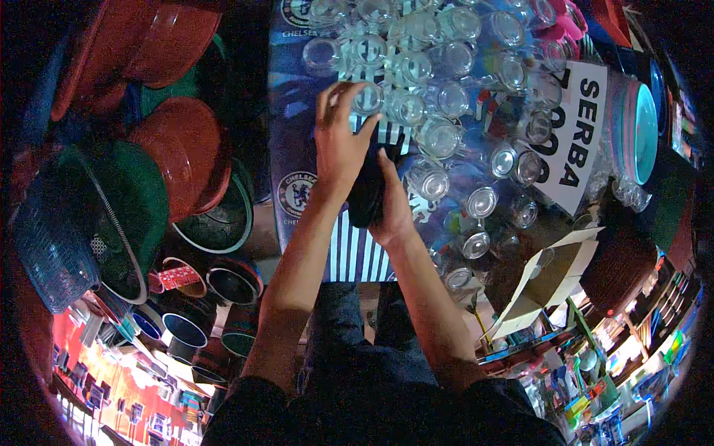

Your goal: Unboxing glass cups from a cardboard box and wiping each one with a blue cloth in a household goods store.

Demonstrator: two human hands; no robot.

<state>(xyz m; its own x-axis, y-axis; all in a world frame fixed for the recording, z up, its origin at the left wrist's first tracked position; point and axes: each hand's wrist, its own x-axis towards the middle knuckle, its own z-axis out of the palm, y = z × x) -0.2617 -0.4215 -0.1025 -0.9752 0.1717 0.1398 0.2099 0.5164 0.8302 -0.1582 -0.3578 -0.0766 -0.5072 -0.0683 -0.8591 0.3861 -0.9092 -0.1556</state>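
Observation:
My left hand (340, 131) has its fingers and thumb around the near side of a clear glass jar or cup (368, 99), at the front of a crowd of similar glassware. A black cloth (365, 195) is in my right hand (395, 209), bunched between thumb and palm. Some of its fingers are hidden by the cloth. Underneath both hands lies a dark blue table cover (295, 150) with white stripes and printed crests. To the right of my right hand, more clear glasses (434, 184) stand close by, several with shiny round rims.
A white sign (580, 134) with large black writing lies among the glasses at right. Beyond it is a turquoise-lidded container (644, 134). An open cardboard box (546, 284) sits at lower right. Stacked red plastic basins (178, 156), a green tub (128, 200) and several buckets (184, 330) fill the left.

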